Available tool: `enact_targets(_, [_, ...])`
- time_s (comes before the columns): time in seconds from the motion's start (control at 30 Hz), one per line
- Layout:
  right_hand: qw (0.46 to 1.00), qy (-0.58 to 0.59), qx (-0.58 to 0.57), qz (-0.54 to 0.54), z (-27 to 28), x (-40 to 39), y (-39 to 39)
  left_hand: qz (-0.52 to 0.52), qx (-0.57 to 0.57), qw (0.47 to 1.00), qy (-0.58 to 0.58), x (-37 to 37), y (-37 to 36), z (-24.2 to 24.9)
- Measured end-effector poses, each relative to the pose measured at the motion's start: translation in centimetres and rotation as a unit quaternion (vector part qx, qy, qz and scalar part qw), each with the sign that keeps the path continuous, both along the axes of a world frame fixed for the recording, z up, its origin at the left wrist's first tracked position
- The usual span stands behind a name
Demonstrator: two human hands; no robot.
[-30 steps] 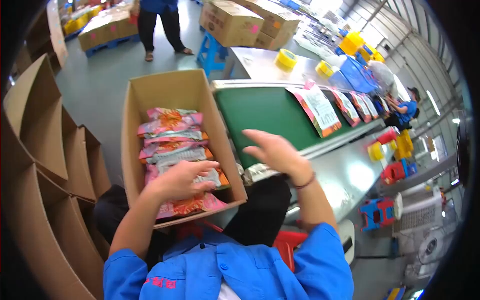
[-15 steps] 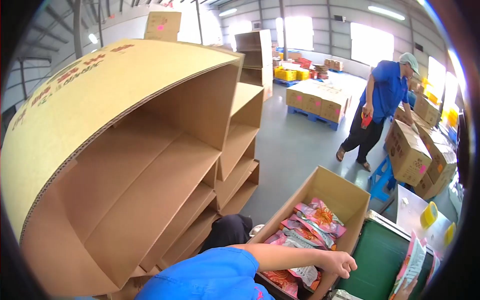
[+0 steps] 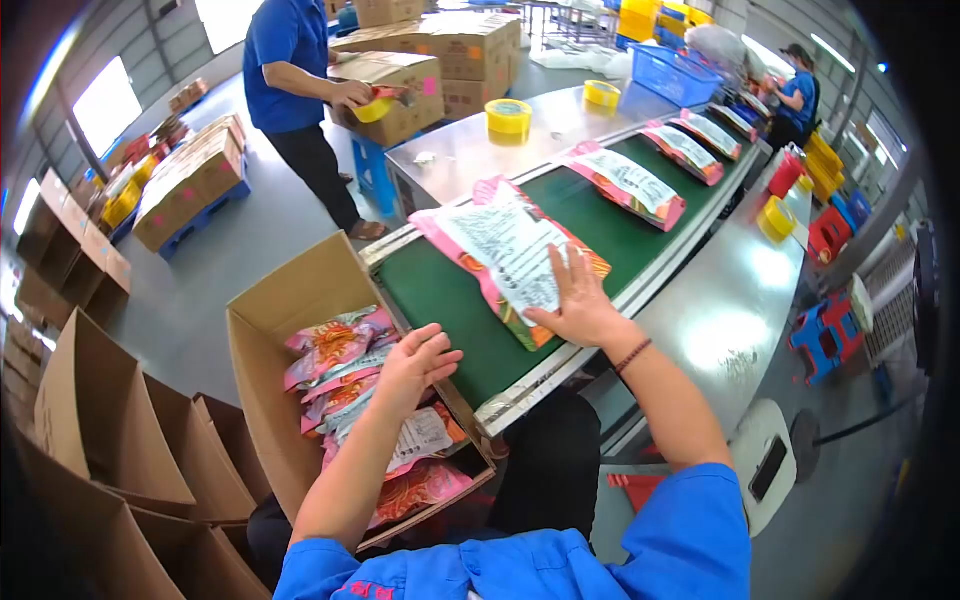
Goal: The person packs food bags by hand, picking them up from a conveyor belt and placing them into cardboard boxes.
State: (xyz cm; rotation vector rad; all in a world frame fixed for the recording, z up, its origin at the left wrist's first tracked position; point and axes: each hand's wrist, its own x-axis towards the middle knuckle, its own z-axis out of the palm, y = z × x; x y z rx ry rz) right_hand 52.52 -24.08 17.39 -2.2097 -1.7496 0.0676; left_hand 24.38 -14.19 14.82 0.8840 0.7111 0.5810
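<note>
My right hand (image 3: 578,300) lies flat with spread fingers on a pink and white printed food bag (image 3: 505,245) at the near end of the green conveyor belt (image 3: 430,300). My left hand (image 3: 415,365) hovers over the right edge of an open cardboard box (image 3: 270,350), fingers apart and nothing in them. Inside that box lie several pink bags (image 3: 345,345), overlapping, some with the white printed side up. Farther up the belt comes another bag (image 3: 628,185), with several more behind it.
A metal table (image 3: 450,160) beyond the belt bears yellow tape rolls (image 3: 508,117) and a blue basket (image 3: 672,75). Across it, a co-worker in blue (image 3: 290,70) holds a tape dispenser at a carton (image 3: 400,85). Open cartons (image 3: 110,420) stand lower left. A phone (image 3: 768,468) lies on a stool at right.
My view has swung right from the stacked open cartons to the belt. My right hand now rests on a bag there; my left hand has loosened from a curled shape to spread fingers.
</note>
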Motion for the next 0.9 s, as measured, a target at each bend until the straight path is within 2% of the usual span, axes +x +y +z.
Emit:
enact_targets(0.1, [0.999, -0.036, -0.021, 0.0, 0.1, -2.7, 0.2, 0.014, -0.018, 1.0, 0.008, -0.6, 0.1, 0.3])
enact_targets(0.17, [0.999, -0.025, 0.017, 0.015, -0.3, -4.4, 0.1, 0.031, -0.022, 0.999, 0.026, -1.0, 0.7, 1.1])
enact_targets(0.23, [0.997, -0.062, 0.025, 0.03, -0.1, -5.6, 0.1, 0.107, 0.013, 0.993, 0.036, -1.6, 1.4, 0.6])
enact_targets(0.3, [0.996, 0.0, -0.037, 0.077, 1.8, -5.1, 0.4, 0.13, 0.002, 0.991, 0.01, -1.8, 2.1, 1.3])
enact_targets(0.33, [0.99, 0.074, -0.028, 0.119, 4.0, -4.2, 0.8, 0.13, -0.046, 0.99, -0.019, -1.9, 2.4, 1.8])
enact_targets(0.37, [0.992, 0.047, 0.031, 0.117, 4.1, -2.5, 2.0, 0.128, -0.094, 0.986, -0.054, -1.9, 2.7, 2.1])
enact_targets(0.4, [0.989, 0.025, 0.09, 0.113, 3.8, -0.9, 3.2, 0.139, -0.093, 0.985, -0.053, -2.1, 2.9, 2.3])
enact_targets(0.43, [0.986, -0.087, 0.13, 0.061, 4.0, -0.1, 4.1, 0.134, -0.092, 0.986, -0.042, -2.3, 3.0, 2.1])
enact_targets(0.47, [0.989, -0.104, 0.106, 0.004, 5.8, 0.3, 4.8, 0.128, -0.092, 0.987, -0.032, -2.4, 3.1, 2.1])
enact_targets(0.5, [0.977, -0.181, 0.031, -0.111, 5.4, 1.3, 6.3, 0.121, -0.093, 0.988, -0.02, -2.3, 3.1, 2.1])
enact_targets(0.57, [0.945, -0.246, -0.073, -0.203, 5.6, 3.8, 8.2, 0.133, -0.099, 0.986, -0.027, -1.8, 3.2, 2.5])
enact_targets(0.63, [0.926, -0.217, -0.138, -0.277, 5.9, 4.3, 9.0, 0.056, -0.045, 0.993, -0.095, -1.3, 3.7, 1.7])
enact_targets(0.7, [0.914, -0.191, -0.163, -0.317, 5.7, 3.8, 10.1, 0.101, -0.017, 0.992, -0.067, -1.1, 4.0, 1.2])
enact_targets(0.73, [0.922, -0.191, -0.158, -0.298, 5.9, 3.5, 10.4, 0.13, 0.01, 0.991, -0.035, -1.4, 3.9, 0.9])
enact_targets(0.77, [0.928, -0.193, -0.158, -0.276, 5.5, 3.8, 10.8, 0.152, -0.003, 0.986, -0.07, -2.0, 3.8, 0.5])
enact_targets(0.8, [0.938, -0.241, -0.139, -0.208, 4.0, 5.8, 11.3, 0.16, 0.013, 0.983, -0.094, -3.0, 3.4, 0.7])
enact_targets(0.83, [0.946, -0.235, -0.13, -0.179, 4.7, 5.1, 10.7, 0.198, 0.039, 0.979, -0.039, -4.1, 3.7, 0.3])
enact_targets(0.9, [0.96, -0.229, -0.093, -0.136, 5.6, 4.6, 9.5, 0.236, 0.127, 0.963, -0.028, -7.3, 3.6, 2.6])
